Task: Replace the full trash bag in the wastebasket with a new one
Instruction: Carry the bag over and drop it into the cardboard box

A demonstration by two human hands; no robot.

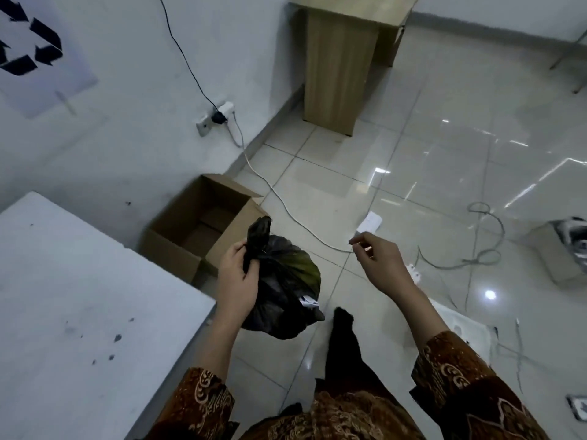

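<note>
A full black trash bag (287,290) hangs in the air above the tiled floor, its neck twisted into a tuft at the top. My left hand (236,276) grips that neck and carries the bag. To the right, my right hand (379,260) hovers apart from the bag with fingers loosely curled and nothing in it. An open cardboard box (203,227) stands on the floor against the wall, just behind the bag; what I see of its inside is bare. No wastebasket or new bag is in view.
A white table (79,312) fills the lower left. A wooden cabinet (340,68) stands at the back. Cables (486,249) and a white power cord (286,208) trail across the floor, and a wall socket (219,117) sits on the left wall. My dark-socked foot (343,335) is below the bag.
</note>
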